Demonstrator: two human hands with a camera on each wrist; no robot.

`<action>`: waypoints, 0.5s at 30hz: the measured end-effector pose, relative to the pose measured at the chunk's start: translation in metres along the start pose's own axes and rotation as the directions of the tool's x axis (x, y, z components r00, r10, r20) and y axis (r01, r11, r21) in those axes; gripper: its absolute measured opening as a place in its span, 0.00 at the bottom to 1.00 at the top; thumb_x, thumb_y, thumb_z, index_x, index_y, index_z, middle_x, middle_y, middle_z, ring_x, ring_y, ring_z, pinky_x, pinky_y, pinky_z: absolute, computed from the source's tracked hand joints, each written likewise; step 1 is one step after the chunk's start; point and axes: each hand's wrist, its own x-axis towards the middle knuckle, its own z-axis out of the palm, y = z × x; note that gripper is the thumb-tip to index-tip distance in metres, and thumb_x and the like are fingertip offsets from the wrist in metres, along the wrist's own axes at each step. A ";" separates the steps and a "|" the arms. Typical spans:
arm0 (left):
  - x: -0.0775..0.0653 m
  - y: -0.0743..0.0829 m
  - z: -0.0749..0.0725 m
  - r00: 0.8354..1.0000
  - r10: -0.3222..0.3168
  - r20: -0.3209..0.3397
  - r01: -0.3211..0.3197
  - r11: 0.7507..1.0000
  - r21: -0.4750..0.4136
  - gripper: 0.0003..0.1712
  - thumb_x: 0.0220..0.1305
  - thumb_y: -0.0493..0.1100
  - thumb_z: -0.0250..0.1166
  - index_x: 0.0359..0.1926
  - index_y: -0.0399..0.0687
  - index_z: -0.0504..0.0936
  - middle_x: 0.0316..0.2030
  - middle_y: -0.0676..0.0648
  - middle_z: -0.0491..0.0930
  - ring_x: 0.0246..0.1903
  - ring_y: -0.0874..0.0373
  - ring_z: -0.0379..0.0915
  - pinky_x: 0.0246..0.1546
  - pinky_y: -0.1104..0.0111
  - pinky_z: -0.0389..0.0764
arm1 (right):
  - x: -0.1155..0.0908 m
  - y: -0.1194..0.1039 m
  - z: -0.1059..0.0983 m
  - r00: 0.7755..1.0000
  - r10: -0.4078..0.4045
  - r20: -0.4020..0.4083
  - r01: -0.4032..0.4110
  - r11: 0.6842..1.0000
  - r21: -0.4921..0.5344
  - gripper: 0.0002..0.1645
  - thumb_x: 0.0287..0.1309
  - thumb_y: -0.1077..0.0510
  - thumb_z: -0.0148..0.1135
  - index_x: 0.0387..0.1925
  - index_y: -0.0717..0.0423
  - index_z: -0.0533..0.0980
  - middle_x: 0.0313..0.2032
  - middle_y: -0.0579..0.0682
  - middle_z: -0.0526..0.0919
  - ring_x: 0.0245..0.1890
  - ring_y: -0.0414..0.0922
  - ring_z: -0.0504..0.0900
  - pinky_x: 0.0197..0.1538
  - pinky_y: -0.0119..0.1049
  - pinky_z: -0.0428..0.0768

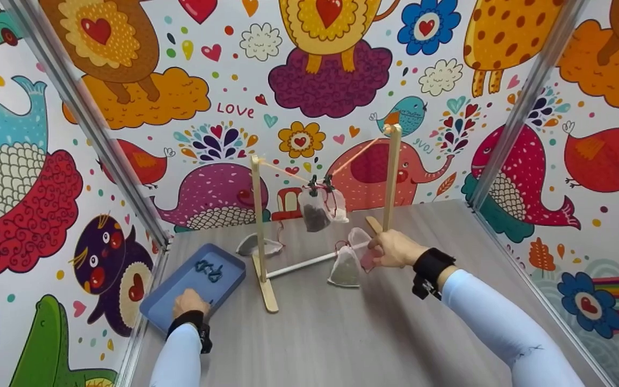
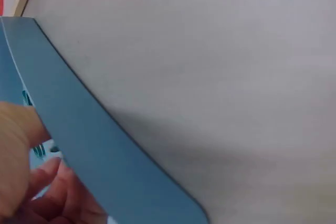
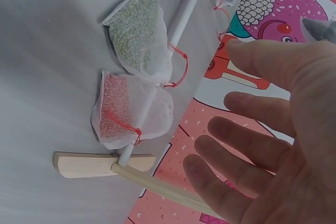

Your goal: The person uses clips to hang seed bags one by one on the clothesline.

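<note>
Hovering right of centre, the right hand (image 1: 398, 249) has its grip spread near the red-filled bag (image 3: 126, 107), long axis crosswise in the right wrist view, filled end left! Lower left, the left hand (image 1: 190, 303) dips into the blue tray (image 1: 172, 287); pinching, I can't tell.

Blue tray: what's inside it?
Dark clips lie mostly toward the far end of the tray; the left hand is over its nearer part, hiding whatever is beneath.
</note>
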 end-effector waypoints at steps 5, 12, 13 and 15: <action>-0.007 0.014 -0.001 0.999 0.019 -0.051 -0.018 1.000 0.005 0.18 0.75 0.41 0.70 0.52 0.27 0.87 0.50 0.23 0.89 0.49 0.26 0.88 0.50 0.38 0.87 | -0.001 -0.005 -0.001 1.000 0.013 0.020 -0.013 1.000 0.011 0.24 0.65 0.54 0.80 0.59 0.61 0.89 0.53 0.61 0.94 0.47 0.55 0.90 0.58 0.58 0.91; -0.014 0.070 -0.006 0.955 0.250 -0.158 -0.255 0.967 -0.012 0.18 0.78 0.43 0.67 0.52 0.28 0.90 0.48 0.26 0.92 0.46 0.30 0.90 0.49 0.40 0.89 | -0.003 -0.019 -0.007 1.000 0.010 0.029 -0.012 0.997 0.076 0.24 0.68 0.52 0.78 0.61 0.59 0.89 0.54 0.57 0.95 0.46 0.50 0.92 0.60 0.54 0.92; -0.016 0.080 -0.007 0.945 0.281 -0.170 -0.288 0.958 -0.017 0.17 0.77 0.43 0.68 0.47 0.28 0.90 0.43 0.28 0.92 0.40 0.33 0.90 0.43 0.44 0.89 | -0.004 -0.022 -0.008 1.000 0.004 0.030 -0.007 0.996 0.091 0.24 0.69 0.52 0.78 0.62 0.58 0.89 0.55 0.57 0.95 0.46 0.49 0.92 0.61 0.53 0.93; -0.020 0.100 -0.007 0.916 0.347 -0.200 -0.358 0.933 -0.020 0.13 0.73 0.42 0.71 0.38 0.32 0.90 0.33 0.33 0.91 0.30 0.42 0.86 0.33 0.53 0.84 | -0.004 -0.027 -0.010 0.999 -0.031 0.020 0.028 0.993 0.111 0.24 0.69 0.53 0.78 0.62 0.58 0.89 0.56 0.57 0.95 0.46 0.49 0.94 0.59 0.52 0.93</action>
